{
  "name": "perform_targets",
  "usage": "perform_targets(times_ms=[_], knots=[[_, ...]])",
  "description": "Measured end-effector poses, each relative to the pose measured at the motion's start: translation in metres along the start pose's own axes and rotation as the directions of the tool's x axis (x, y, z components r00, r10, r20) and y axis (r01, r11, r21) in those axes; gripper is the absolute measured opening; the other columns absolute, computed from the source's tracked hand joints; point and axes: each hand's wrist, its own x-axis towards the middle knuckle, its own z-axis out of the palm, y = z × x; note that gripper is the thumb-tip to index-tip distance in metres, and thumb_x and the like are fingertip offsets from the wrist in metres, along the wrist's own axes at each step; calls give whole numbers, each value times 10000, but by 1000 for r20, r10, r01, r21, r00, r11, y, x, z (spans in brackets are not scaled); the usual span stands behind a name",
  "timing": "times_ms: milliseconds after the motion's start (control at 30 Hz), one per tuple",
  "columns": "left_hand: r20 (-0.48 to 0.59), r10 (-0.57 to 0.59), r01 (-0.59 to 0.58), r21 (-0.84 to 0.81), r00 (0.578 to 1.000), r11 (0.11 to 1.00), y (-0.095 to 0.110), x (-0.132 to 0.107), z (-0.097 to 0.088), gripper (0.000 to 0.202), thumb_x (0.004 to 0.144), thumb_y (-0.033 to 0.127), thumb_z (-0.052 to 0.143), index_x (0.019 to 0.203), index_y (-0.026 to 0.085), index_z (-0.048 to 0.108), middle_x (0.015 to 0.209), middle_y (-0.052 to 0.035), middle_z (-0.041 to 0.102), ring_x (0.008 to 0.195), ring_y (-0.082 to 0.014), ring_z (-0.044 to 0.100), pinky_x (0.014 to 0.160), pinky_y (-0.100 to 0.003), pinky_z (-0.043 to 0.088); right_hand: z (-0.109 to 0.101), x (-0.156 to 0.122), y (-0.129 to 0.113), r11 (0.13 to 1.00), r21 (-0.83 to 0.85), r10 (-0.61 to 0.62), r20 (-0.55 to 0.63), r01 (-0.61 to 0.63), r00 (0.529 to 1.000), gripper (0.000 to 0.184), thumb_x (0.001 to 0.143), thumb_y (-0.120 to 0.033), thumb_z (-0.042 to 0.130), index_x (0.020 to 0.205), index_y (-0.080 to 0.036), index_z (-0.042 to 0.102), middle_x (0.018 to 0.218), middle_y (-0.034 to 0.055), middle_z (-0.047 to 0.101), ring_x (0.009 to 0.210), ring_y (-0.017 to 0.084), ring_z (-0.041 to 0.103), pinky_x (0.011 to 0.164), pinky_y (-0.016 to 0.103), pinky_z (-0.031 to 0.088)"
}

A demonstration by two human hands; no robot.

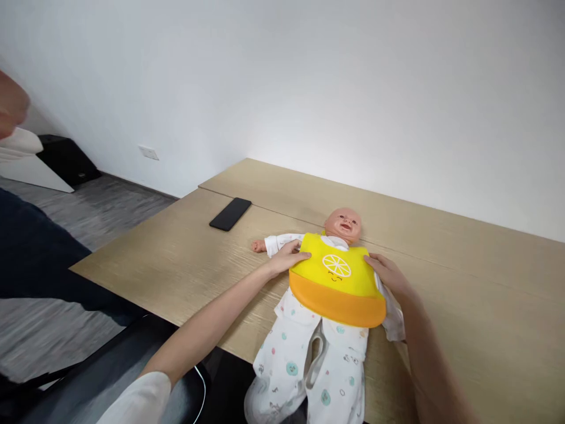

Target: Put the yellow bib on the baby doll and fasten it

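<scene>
Bib [338, 287] is lying over the doll's [344, 222] chest. The person's left hand [286, 259] and right hand [391, 274] are clamping its opposite side edges.

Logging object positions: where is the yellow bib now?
Right of centre in the head view, the yellow bib lies on the doll below its chin, between the left hand and right hand.

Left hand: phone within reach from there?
Probably yes. The left hand touches the bib; the phone lies on the same table, farther left. Only the outstretched doll arm lies near the path, seemingly low enough to pass over.
</scene>
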Motion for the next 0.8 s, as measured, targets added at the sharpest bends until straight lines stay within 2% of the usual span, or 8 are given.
perform_targets(times_ms=[67, 167, 267, 400, 500, 567, 667, 800], knots=[[-21, 20, -19, 44, 1000, 999, -1, -2, -1, 301, 692, 364, 597, 900, 157, 533, 893, -34, 600, 762, -159, 569, 658, -248, 439, -10, -16, 12, 999, -31, -14, -70, 12, 997, 443, 736, -493, 479, 1024, -161, 535, 1058, 60, 560, 937, 165, 532, 748, 239, 439], [-36, 57, -54, 97, 998, 994, -4, -1, -2, 277, 715, 383, 552, 874, 158, 523, 875, -21, 574, 772, -153, 542, 650, -236, 415, -30, -41, 35, 985, -169, -31, -319, -25, 947, 368, 739, -445, 424, 820, -116, 567, 800, 69, 590, 696, 141, 536, 606, 236, 411], [-83, 105, -88, 184, 991, 979, -7, 1, -4, 224, 731, 366, 519, 804, 154, 519, 815, -2, 541, 746, -135, 503, 642, -221, 379, -47, -61, 55, 975, -210, -33, -437, -67, 899, 408, 736, -489, 398, 753, -109, 546, 560, 25, 473, 507, 101, 420, 479, 222, 331], [-129, 128, -101, 195, 983, 976, -9, -3, -8, 226, 756, 358, 487, 855, 160, 528, 818, 4, 530, 751, -128, 482, 662, -218, 358, -51, -83, 62, 973, -228, -21, -241, -35, 970, 485, 704, -586, 447, 765, -113, 533, 628, 37, 502, 574, 116, 461, 509, 223, 370], [-149, 137, -106, 200, 979, 974, -12, -12, -11, 243, 760, 374, 491, 887, 171, 532, 854, 3, 540, 779, -130, 481, 683, -217, 357, -42, -96, 64, 980, -192, 50, 22, -45, 999, 568, 666, -569, 539, 1053, -159, 470, 878, 51, 565, 731, 149, 534, 619, 237, 452], [-147, 149, -119, 194, 978, 974, -14, -17, -12, 254, 765, 387, 490, 903, 177, 529, 877, 3, 545, 781, -126, 484, 691, -216, 360, -36, -99, 68, 971, -237, 63, 103, -37, 993, 642, 650, -543, 579, 1159, -201, 388, 980, 45, 551, 790, 153, 542, 661, 243, 469], [-142, 151, -125, 181, 978, 976, -18, -21, -12, 276, 782, 410, 473, 937, 186, 514, 870, 4, 550, 744, -116, 488, 681, -215, 366, -33, -96, 75, 921, -390, 6, 75, 24, 997, 601, 648, -548, 567, 1113, -195, 425, 1012, 44, 544, 838, 163, 533, 696, 251, 463], [-158, 170, -135, 213, 973, 968, -21, -21, -11, 277, 792, 421, 461, 943, 196, 514, 830, 11, 546, 716, -107, 483, 653, -205, 363, -43, -84, 79, 857, -516, -28, -50, -2, 998, 558, 617, -550, 540, 1039, -190, 477, 927, 35, 573, 786, 177, 535, 648, 267, 446]])
